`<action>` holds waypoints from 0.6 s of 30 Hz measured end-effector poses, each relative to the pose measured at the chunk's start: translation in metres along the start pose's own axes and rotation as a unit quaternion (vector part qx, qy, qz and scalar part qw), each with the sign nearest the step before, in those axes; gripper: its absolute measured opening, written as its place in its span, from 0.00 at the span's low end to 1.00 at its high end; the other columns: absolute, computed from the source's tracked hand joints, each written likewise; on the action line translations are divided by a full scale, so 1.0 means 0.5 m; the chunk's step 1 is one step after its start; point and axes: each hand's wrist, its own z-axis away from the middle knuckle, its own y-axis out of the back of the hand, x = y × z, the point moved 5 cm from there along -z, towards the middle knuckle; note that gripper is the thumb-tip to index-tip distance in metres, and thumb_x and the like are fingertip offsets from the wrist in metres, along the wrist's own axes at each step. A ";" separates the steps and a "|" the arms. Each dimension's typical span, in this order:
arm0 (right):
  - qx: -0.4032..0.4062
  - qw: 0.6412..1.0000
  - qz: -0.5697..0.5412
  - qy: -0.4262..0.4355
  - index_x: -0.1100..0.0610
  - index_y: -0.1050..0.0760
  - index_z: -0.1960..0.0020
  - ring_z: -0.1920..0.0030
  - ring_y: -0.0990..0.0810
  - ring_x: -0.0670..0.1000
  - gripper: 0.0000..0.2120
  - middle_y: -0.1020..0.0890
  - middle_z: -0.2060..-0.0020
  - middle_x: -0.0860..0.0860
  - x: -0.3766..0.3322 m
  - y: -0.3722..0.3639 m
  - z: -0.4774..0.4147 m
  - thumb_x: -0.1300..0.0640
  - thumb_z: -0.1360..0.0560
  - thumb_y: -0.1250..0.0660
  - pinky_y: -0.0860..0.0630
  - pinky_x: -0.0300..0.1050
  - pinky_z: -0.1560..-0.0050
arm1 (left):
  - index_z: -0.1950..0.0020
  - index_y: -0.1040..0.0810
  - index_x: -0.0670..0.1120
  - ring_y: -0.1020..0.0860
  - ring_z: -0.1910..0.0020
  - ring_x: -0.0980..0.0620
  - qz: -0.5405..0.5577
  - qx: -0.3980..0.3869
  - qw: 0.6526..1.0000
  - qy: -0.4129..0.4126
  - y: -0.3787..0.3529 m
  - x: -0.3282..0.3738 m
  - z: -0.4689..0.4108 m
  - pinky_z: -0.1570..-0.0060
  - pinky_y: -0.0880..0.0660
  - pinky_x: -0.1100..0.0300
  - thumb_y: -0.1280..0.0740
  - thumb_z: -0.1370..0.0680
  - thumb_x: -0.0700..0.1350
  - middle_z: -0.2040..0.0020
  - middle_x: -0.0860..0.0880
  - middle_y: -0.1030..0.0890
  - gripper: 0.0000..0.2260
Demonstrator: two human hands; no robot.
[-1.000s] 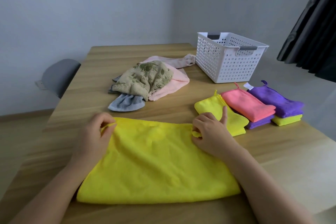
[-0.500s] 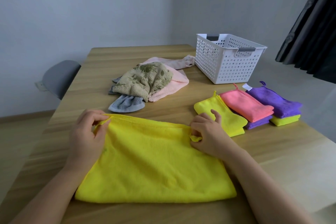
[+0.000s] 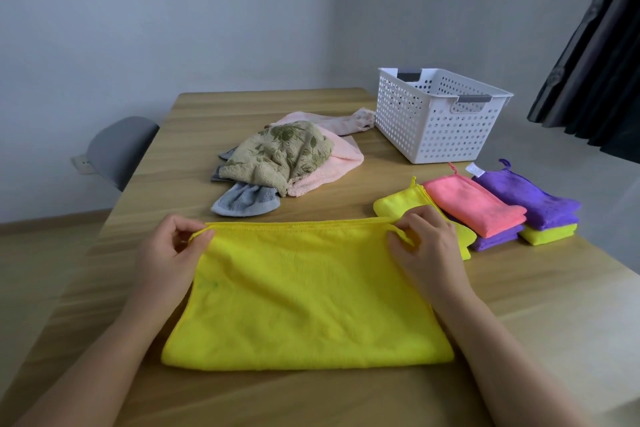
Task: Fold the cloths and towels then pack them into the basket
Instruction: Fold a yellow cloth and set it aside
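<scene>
A big yellow cloth (image 3: pixel 308 295), folded in half, lies flat on the wooden table (image 3: pixel 145 218) in front of me. My left hand (image 3: pixel 169 253) pinches its far left corner. My right hand (image 3: pixel 427 246) pinches the far right corner. The far edge is stretched straight between them. Behind it lies a heap of unfolded towels: a beige flowered one (image 3: pixel 277 156), a pink one (image 3: pixel 332 163) and a grey one (image 3: pixel 242 203). To the right sit folded cloths: yellow (image 3: pixel 401 204), pink (image 3: pixel 474 204), purple (image 3: pixel 526 198). A white perforated basket (image 3: pixel 436 118) stands at the back right.
A grey chair (image 3: pixel 117 149) stands past the table's left edge. A dark curtain (image 3: pixel 595 62) hangs at the right. Another purple cloth (image 3: pixel 498 241) and a yellow-green one (image 3: pixel 550 234) lie under the folded stack.
Both hands have shifted slightly outward along the far edge and pulled it taut and straight. The right hand now overlaps the small folded yellow cloth.
</scene>
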 end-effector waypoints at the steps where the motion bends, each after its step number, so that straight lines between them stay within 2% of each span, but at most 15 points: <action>1: 0.005 1.000 -0.014 0.003 0.59 0.22 0.59 0.60 0.26 0.50 0.06 0.25 0.57 0.49 -0.002 0.003 -0.001 0.56 0.32 0.30 0.34 0.44 0.52 | 0.59 0.27 0.52 0.25 0.59 0.55 0.009 -0.002 1.000 0.003 0.000 0.000 -0.001 0.62 0.30 0.73 0.31 0.25 0.39 0.59 0.52 0.22 0.09; 4: 0.019 0.999 -0.050 -0.002 0.61 0.21 0.58 0.61 0.28 0.42 0.05 0.26 0.56 0.48 -0.002 0.012 0.000 0.64 0.32 0.26 0.34 0.28 0.58 | 0.56 0.28 0.51 0.26 0.59 0.57 0.041 -0.019 0.999 0.001 -0.006 0.008 -0.002 0.61 0.30 0.72 0.33 0.24 0.35 0.58 0.51 0.24 0.11; 6: 0.024 0.997 -0.069 -0.019 0.61 0.20 0.58 0.59 0.27 0.37 0.05 0.25 0.56 0.49 0.003 0.017 0.000 0.66 0.32 0.25 0.33 0.25 0.59 | 0.52 0.28 0.50 0.25 0.56 0.62 0.061 -0.042 0.997 -0.004 -0.013 0.013 -0.002 0.56 0.28 0.69 0.35 0.24 0.33 0.53 0.55 0.25 0.11; 8: 0.028 0.995 -0.094 -0.033 0.59 0.21 0.59 0.57 0.26 0.36 0.05 0.22 0.58 0.49 0.006 0.020 0.000 0.66 0.32 0.26 0.33 0.25 0.61 | 0.46 0.29 0.46 0.26 0.55 0.66 0.069 -0.069 0.995 -0.007 -0.019 0.015 -0.001 0.56 0.28 0.71 0.37 0.23 0.32 0.49 0.58 0.26 0.11; 10: 0.026 0.990 -0.124 -0.058 0.57 0.22 0.59 0.58 0.26 0.39 0.07 0.21 0.60 0.48 0.010 0.021 -0.002 0.66 0.31 0.26 0.32 0.26 0.61 | 0.43 0.29 0.46 0.26 0.58 0.63 0.062 -0.084 0.995 -0.007 -0.021 0.014 -0.001 0.59 0.29 0.72 0.37 0.23 0.33 0.51 0.58 0.26 0.12; 13: 0.024 0.985 -0.148 -0.081 0.50 0.24 0.60 0.59 0.26 0.38 0.13 0.22 0.60 0.43 0.014 0.022 -0.005 0.67 0.32 0.27 0.32 0.28 0.60 | 0.42 0.26 0.52 0.27 0.58 0.59 0.034 -0.095 0.995 0.005 -0.018 0.010 -0.001 0.57 0.29 0.65 0.36 0.23 0.37 0.56 0.53 0.26 0.14; 15: 0.020 0.984 -0.157 -0.081 0.47 0.26 0.61 0.59 0.26 0.37 0.17 0.22 0.61 0.42 0.012 0.022 -0.005 0.68 0.32 0.27 0.32 0.28 0.59 | 0.44 0.24 0.55 0.25 0.54 0.58 0.021 -0.103 0.994 0.009 -0.015 0.009 -0.003 0.53 0.29 0.62 0.35 0.23 0.38 0.53 0.56 0.23 0.13; 17: 0.020 0.981 -0.169 -0.095 0.47 0.26 0.61 0.60 0.26 0.36 0.17 0.22 0.62 0.41 0.014 0.022 -0.005 0.69 0.32 0.27 0.32 0.27 0.59 | 0.49 0.22 0.55 0.25 0.55 0.62 0.011 -0.107 0.994 0.007 -0.014 0.014 0.000 0.54 0.29 0.68 0.34 0.23 0.39 0.55 0.58 0.21 0.11; 18: 0.023 0.979 -0.174 -0.106 0.47 0.27 0.61 0.60 0.27 0.36 0.17 0.22 0.63 0.40 0.016 0.022 -0.004 0.69 0.32 0.28 0.32 0.27 0.59 | 0.51 0.22 0.55 0.25 0.58 0.62 0.002 -0.105 0.994 0.007 -0.015 0.017 0.001 0.58 0.30 0.73 0.33 0.24 0.39 0.57 0.56 0.20 0.10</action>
